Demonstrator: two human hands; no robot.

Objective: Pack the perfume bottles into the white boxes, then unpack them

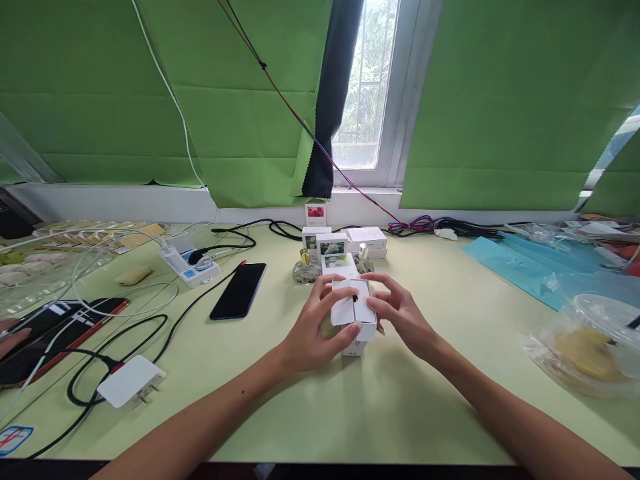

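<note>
Pale green table [385, 417] fills most of the foreground; blue plastic sheet [517, 270] off to the right; left hand [316, 327] and right hand [403, 319] both closed around one small white box [363, 315], one each side, fingers on its top; black phone [239, 291] well left of it; box sits mid-table, just in front of a gold-capped glass bottle [307, 271]; top flaps not flat, small dark gap between them; my read: flap-working step; next move calls for steady hold, light thumb pressure, thin card creases
</note>
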